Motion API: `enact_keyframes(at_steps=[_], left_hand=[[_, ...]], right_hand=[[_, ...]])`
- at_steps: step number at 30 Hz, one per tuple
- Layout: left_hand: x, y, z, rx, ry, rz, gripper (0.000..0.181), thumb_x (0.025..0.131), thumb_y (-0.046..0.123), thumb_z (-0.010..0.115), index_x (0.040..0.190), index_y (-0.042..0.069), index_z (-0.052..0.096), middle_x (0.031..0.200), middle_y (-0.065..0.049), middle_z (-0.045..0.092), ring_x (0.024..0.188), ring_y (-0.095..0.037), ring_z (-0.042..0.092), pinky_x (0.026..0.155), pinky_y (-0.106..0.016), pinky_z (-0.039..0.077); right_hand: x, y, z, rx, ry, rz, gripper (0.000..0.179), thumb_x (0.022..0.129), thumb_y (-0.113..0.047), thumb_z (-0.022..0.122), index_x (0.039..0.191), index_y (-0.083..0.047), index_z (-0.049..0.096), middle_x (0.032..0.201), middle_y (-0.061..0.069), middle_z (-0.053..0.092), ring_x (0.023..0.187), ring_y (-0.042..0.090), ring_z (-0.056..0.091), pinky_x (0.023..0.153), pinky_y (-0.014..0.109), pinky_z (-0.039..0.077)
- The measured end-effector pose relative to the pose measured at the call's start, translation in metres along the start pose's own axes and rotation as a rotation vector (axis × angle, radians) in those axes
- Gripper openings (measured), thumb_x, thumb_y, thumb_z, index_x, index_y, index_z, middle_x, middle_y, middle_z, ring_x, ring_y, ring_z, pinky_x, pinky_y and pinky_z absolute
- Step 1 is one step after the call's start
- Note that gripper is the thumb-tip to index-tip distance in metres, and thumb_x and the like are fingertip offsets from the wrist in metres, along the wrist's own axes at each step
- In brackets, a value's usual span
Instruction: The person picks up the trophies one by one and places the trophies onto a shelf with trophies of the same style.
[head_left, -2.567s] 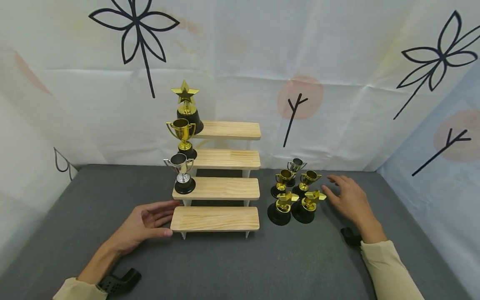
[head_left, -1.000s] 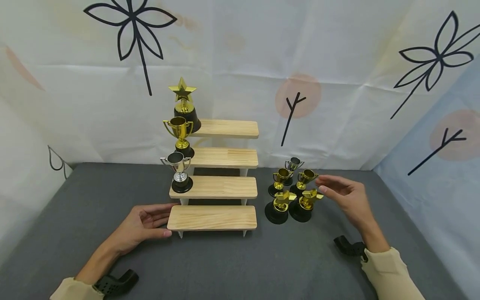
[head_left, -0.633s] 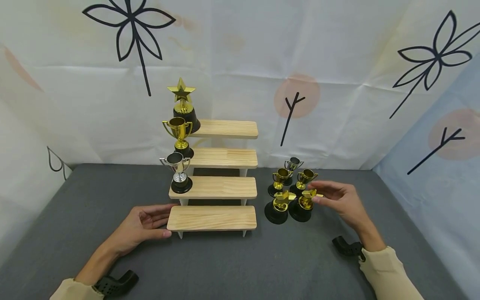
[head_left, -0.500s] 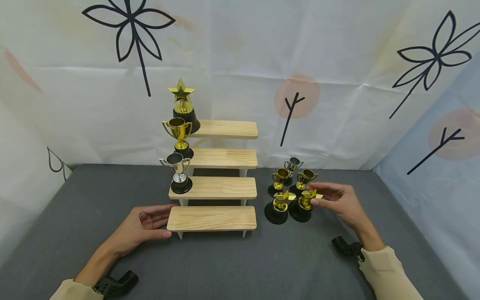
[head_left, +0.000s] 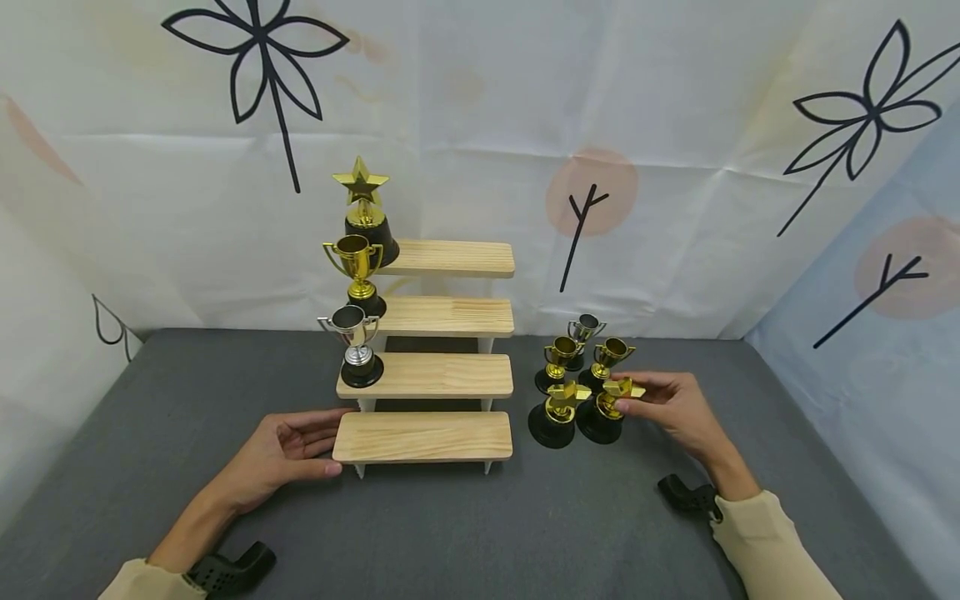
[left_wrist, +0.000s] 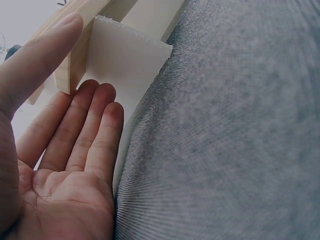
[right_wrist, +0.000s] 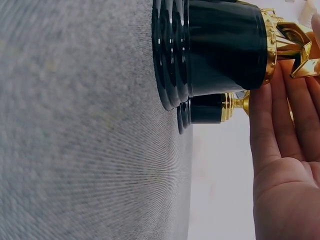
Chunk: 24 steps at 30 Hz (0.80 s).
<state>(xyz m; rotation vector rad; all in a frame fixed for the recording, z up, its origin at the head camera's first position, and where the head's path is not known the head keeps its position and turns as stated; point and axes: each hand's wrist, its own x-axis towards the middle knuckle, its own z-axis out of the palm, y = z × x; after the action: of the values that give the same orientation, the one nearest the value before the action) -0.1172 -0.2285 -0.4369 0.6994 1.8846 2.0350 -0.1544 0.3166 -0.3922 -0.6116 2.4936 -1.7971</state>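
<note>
My left hand [head_left: 270, 458] lies at the left end of the wooden tiered stand [head_left: 423, 437]. Its fingers [left_wrist: 102, 135] stretch straight along the white leg panel [left_wrist: 125, 60], with the thumb near the lowest step's end. At the right, my right hand [head_left: 675, 412] is around the upper part of a small gold star trophy [head_left: 600, 421] with a black base. Its fingers [right_wrist: 295, 115] extend nearly straight behind the neck, and the thumb overlaps the front in the head view. That trophy stands upright on the table; the thumb is mostly cut off in the right wrist view.
A large star trophy [head_left: 367, 221], a gold cup [head_left: 360, 262] and a silver cup [head_left: 356, 337] stand at the left ends of the upper steps. Beside the held-round trophy are another star trophy [head_left: 553, 423], two gold cups [head_left: 558, 358] and a silver cup [head_left: 585, 329].
My right hand has come in from the right, around the near-right star trophy, and moved slightly lower. The left hand stays at the stand. The whole head view has shifted slightly left.
</note>
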Motion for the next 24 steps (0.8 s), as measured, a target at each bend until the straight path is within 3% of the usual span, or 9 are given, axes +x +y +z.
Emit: enact_keyframes(at_steps=[16,24], left_hand=[[0.000,0.000,0.000,0.019,0.016,-0.007,0.068,0.084,-0.015,0.073,0.141,-0.025,0.036,0.138,0.001,0.062,0.124,-0.016,0.062,0.102,-0.033,0.054],[0.000,0.001,0.001,0.014,0.022,-0.001,0.067,0.085,-0.015,0.072,0.141,-0.025,0.038,0.140,-0.009,0.060,0.123,-0.017,0.062,0.102,-0.033,0.054]], right_hand=[[-0.003,-0.011,0.000,-0.046,0.047,0.008,0.031,0.088,0.009,0.074,0.118,0.012,0.070,0.108,-0.002,0.076,0.087,0.013,0.073,0.067,0.027,0.064],[-0.005,-0.023,-0.005,-0.054,0.080,-0.026,0.030,0.087,0.009,0.074,0.117,0.009,0.071,0.104,-0.002,0.077,0.086,0.012,0.073,0.067,0.028,0.064]])
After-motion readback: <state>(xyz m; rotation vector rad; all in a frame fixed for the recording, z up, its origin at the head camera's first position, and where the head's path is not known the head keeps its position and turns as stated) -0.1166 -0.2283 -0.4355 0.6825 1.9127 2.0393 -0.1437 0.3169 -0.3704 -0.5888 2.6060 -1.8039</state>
